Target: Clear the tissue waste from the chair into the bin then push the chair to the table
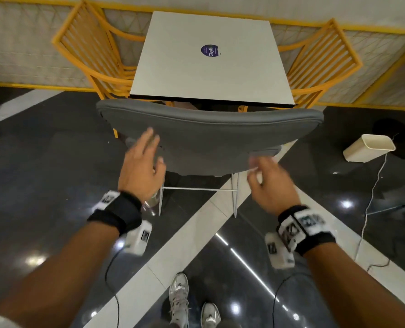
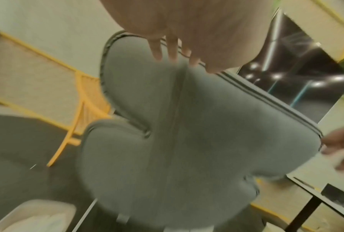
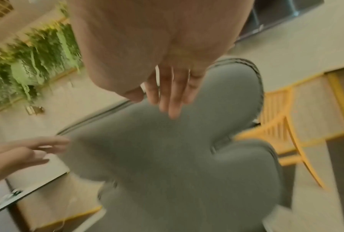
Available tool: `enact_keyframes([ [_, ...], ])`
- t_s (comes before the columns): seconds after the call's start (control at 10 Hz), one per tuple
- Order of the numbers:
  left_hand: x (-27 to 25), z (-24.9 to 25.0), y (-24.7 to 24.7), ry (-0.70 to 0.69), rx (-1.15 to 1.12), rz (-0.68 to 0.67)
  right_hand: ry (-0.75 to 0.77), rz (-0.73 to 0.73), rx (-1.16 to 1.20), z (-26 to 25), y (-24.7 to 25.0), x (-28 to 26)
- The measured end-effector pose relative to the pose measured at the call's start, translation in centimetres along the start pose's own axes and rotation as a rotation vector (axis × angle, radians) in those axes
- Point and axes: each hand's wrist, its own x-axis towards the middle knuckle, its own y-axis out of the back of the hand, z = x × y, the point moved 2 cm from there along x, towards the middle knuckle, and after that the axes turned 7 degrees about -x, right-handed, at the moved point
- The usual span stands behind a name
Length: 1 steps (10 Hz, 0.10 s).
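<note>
The grey upholstered chair (image 1: 208, 138) stands with its back towards me, its top edge right at the near edge of the white square table (image 1: 211, 67). Its seat is hidden behind the backrest, and no tissue shows anywhere. My left hand (image 1: 154, 147) is open with fingers spread, held at the left part of the chair back (image 2: 186, 125). My right hand (image 1: 255, 169) is open and empty at the lower right part of the chair back (image 3: 167, 157). Motion blur hides whether either hand touches the fabric. A cream bin (image 1: 369, 147) sits on the floor to the right.
Yellow slatted chairs stand at the table's left (image 1: 90, 50) and right (image 1: 324, 65) sides. A white cable (image 1: 371, 197) runs over the dark glossy floor near the bin. My shoes (image 1: 180, 299) are behind the grey chair. A pale container (image 2: 37, 216) shows low in the left wrist view.
</note>
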Motion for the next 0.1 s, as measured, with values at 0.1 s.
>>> enact_keyframes([
  [0.1, -11.21, -4.25, -3.60, 0.308, -0.065, -0.409, -0.039, -0.651, -0.084, 1.62, -5.84, -10.79],
])
